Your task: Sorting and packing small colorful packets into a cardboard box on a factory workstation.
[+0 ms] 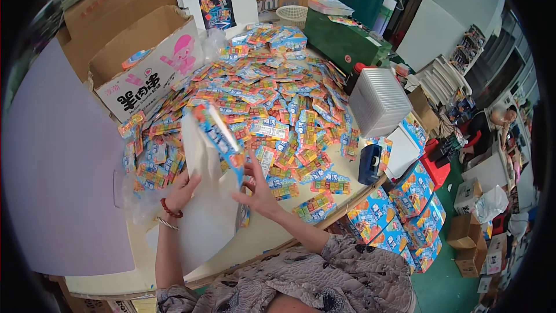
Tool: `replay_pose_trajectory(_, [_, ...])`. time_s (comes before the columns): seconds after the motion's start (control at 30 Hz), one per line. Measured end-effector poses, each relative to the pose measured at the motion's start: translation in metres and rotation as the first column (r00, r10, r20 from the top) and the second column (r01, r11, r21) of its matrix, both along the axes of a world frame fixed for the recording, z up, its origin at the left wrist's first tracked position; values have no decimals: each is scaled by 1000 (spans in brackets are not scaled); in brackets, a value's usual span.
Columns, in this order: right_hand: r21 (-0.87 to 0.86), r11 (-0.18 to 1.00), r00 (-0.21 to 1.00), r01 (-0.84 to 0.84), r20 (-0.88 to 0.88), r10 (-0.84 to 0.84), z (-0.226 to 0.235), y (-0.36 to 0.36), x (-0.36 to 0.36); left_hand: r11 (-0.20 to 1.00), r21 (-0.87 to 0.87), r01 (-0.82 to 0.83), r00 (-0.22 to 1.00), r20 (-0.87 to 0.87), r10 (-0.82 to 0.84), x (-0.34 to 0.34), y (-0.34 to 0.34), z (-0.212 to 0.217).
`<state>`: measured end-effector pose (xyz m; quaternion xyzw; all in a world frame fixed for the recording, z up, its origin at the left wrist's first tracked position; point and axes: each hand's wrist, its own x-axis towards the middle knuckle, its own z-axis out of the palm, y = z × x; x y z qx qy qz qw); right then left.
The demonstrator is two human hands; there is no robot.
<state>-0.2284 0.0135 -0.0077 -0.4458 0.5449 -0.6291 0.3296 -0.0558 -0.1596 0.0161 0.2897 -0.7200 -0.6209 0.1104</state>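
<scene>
A partly folded cardboard box (211, 226), white on the inside with a colourful printed flap (219, 133), is held upright over the near part of the table. Its upper end is blurred by motion. My left hand (180, 191), with a red bead bracelet and a twisted bangle at the wrist, grips its left side. On the other side, the fingers of my right hand (258, 188) are bent against its printed edge; some fingertips are hidden. Just beyond both hands spreads a heap of small colourful flat candy packets (269, 98).
A large open carton (147, 72) stands at the back left. Along the right are a green metal case (344, 37), a stack of clear plastic trays (379, 101) and a dark blue tape dispenser (369, 163). Printed boxes (394, 214) are stacked beside the table. Another person (503, 117) sits far right.
</scene>
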Motion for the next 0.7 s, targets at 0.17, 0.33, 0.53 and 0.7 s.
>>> replay_pose_trajectory(0.17, [34, 998, 947, 55, 314, -63, -1, 18, 0, 735, -673, 85, 980, 190, 60, -23, -11, 8])
replay_pose_trajectory(0.33, [124, 990, 898, 70, 425, -117, -29, 49, -11, 608, -769, 196, 949, 305, 79, -3, -47, 15])
replay_pose_trajectory(0.53, [-91, 890, 821, 446, -353, -448, -29, 53, -11, 499, -632, 593, 750, 659, -57, -3, -26, 33])
replay_pose_trajectory(0.7, [-48, 980, 704, 192, -689, -171, 64, 23, -14, 272, -578, 770, 627, 764, -150, -34, 17, 43])
